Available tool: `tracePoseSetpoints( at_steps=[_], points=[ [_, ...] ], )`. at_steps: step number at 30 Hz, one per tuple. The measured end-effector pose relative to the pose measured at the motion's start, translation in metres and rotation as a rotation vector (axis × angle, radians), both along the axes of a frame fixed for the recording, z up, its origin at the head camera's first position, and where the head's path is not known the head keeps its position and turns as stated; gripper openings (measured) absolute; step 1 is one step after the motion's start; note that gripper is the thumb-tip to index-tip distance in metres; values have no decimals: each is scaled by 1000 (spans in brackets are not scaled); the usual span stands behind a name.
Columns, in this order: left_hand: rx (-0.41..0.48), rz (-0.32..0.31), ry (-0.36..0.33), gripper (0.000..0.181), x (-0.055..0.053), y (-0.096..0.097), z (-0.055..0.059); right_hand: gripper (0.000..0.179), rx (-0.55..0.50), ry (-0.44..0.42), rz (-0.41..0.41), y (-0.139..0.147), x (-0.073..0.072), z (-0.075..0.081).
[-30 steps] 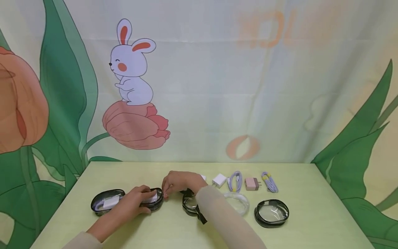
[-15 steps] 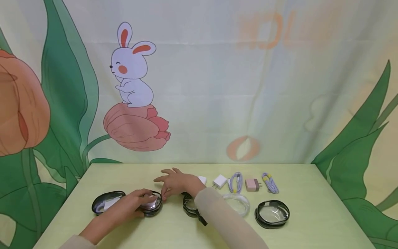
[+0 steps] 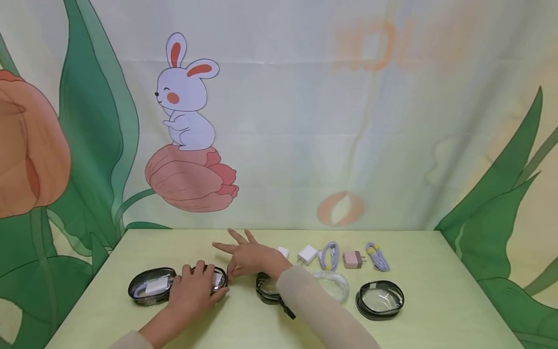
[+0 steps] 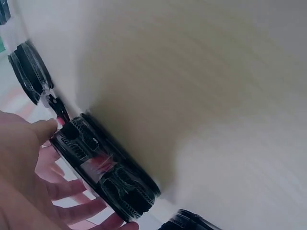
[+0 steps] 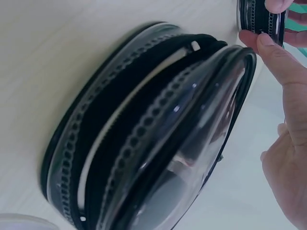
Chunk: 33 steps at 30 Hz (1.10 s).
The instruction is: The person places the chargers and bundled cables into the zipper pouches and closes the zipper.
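A clear zip pouch (image 3: 219,280) with black edging lies left of centre, a white item showing inside it. My left hand (image 3: 192,293) grips it from above, fingers over its top and thumb by its near right side. In the left wrist view the black zipper side of this pouch (image 4: 103,167) faces the camera, the left hand (image 4: 33,175) around it. At the pouch's right end my right hand (image 3: 253,259) pinches with thumb and index finger, the other fingers spread. In the right wrist view the right hand's fingertips (image 5: 271,45) meet at the pouch's end; any zipper tab there is hidden.
A filled pouch (image 3: 150,287) lies at the left. Another pouch (image 3: 267,290) sits partly under my right forearm, with a clear ring-shaped pouch (image 3: 333,286) and a black-edged pouch (image 3: 380,299) further right. Behind are a white charger (image 3: 307,254), a pink charger (image 3: 352,259) and coiled cables (image 3: 378,257).
My left hand has turned over the pouch, its fingers now across the top and thumb at the near right. The right hand's outer fingers have uncurled and spread while thumb and index stay at the pouch's end.
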<state>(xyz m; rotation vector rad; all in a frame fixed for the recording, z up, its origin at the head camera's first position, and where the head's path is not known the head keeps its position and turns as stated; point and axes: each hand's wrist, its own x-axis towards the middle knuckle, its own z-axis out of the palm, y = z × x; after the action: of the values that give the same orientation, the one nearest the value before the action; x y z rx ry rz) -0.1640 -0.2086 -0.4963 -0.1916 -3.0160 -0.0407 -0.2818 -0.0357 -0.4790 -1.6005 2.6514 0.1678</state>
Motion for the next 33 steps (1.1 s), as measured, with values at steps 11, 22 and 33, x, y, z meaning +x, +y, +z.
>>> tracePoseSetpoints(
  at_steps=[11,22,33],
  points=[
    [27,-132,-45,52,0,0,13,15,75,-186,-78,0,-9,1],
    [163,-289,-30,43,4,-12,13,20,49,-429,-139,-3,-10,-2],
    [246,-403,-150,41,4,-25,18,20,0,-347,-145,-3,-13,-6]
  ],
)
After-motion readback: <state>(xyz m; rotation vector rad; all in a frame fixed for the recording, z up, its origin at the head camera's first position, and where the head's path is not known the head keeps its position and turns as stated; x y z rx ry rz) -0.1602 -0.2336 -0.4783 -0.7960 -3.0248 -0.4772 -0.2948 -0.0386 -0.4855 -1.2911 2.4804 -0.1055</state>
